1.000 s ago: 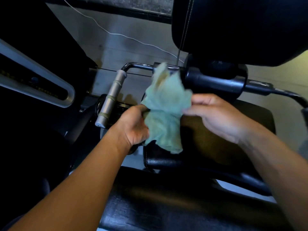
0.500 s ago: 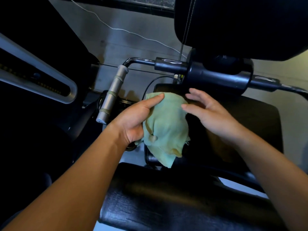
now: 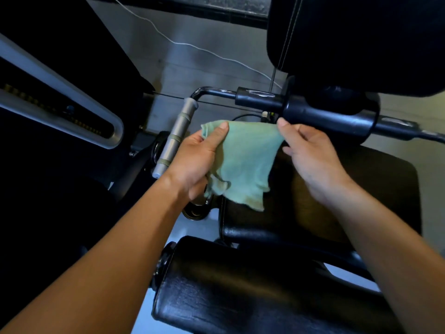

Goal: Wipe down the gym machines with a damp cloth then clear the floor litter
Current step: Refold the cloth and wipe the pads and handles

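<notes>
Both hands pinch green cloth [image 3: 243, 160] top corners: left hand [image 3: 195, 162] at 10 o'clock, right hand [image 3: 310, 155] at 2 o'clock. Cloth hangs over seat pad [image 3: 361, 196] (spread flat first, I think), then press evenly.

A person's left hand [image 3: 195, 162] and right hand [image 3: 310, 157] each pinch a top corner of a pale green cloth [image 3: 243, 162], spreading it above a gym machine's black seat pad [image 3: 349, 201]. A grey handle grip [image 3: 173, 138] angles at ten o'clock of the cloth.
</notes>
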